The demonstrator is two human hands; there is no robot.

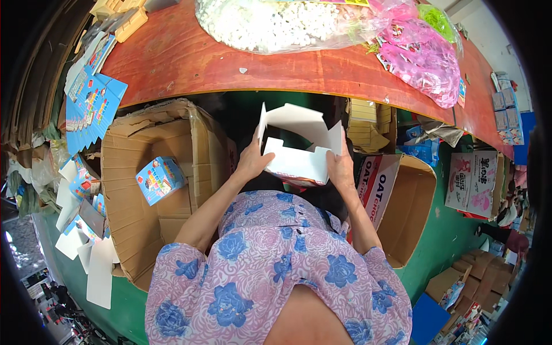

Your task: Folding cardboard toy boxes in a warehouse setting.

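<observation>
I see both hands' fingers clamped, left hand [252,162] and right hand [341,170], on opposite sides of the open white carton [296,165], mid-frame; uneven squeezing could crease or skew it.

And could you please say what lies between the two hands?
In the head view, an open, white-panelled carton sits between the left hand and right hand, both holding it.
</observation>
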